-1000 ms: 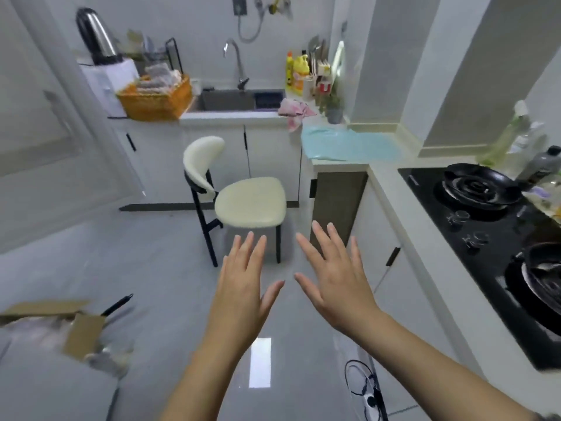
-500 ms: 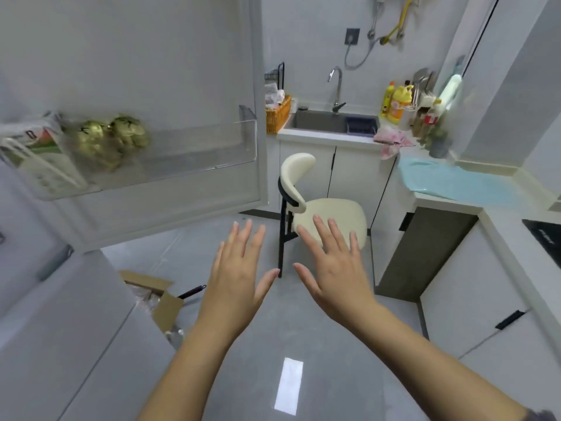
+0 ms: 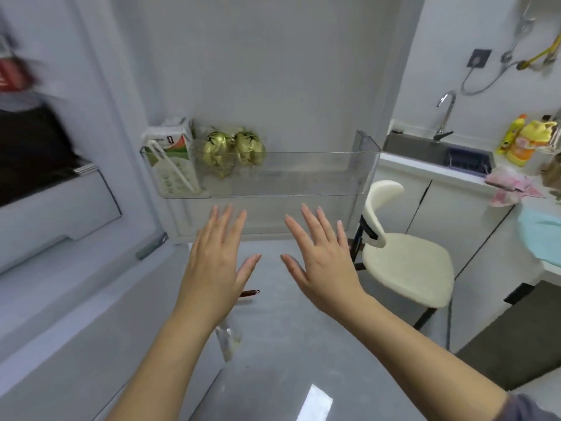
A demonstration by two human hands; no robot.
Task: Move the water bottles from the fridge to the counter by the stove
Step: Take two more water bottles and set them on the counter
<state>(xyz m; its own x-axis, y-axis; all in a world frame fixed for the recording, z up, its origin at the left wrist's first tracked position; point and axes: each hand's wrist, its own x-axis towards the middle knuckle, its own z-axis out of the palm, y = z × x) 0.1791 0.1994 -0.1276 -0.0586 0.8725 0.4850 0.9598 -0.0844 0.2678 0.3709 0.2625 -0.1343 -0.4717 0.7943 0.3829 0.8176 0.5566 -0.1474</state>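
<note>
The fridge door [image 3: 273, 71] stands open straight ahead, and its clear door shelf [image 3: 303, 177] carries a white and green carton [image 3: 173, 159] and two gold-wrapped items [image 3: 233, 147]. The fridge's dark inside [image 3: 27, 153] shows at the left edge, blurred. No water bottle can be made out. My left hand [image 3: 217, 265] and my right hand [image 3: 321, 262] float side by side below the door shelf, fingers spread and straight, holding nothing.
A cream chair [image 3: 403, 259] stands on the grey floor to the right of the door. Behind it are the sink [image 3: 437, 150] with its tap, yellow bottles [image 3: 525, 141], a pink cloth [image 3: 510, 185] and white cabinets. A red blurred item [image 3: 12, 74] sits at upper left.
The view has swung left from the stove and counter to the open fridge door. Both hands stay spread and empty in front of me.
</note>
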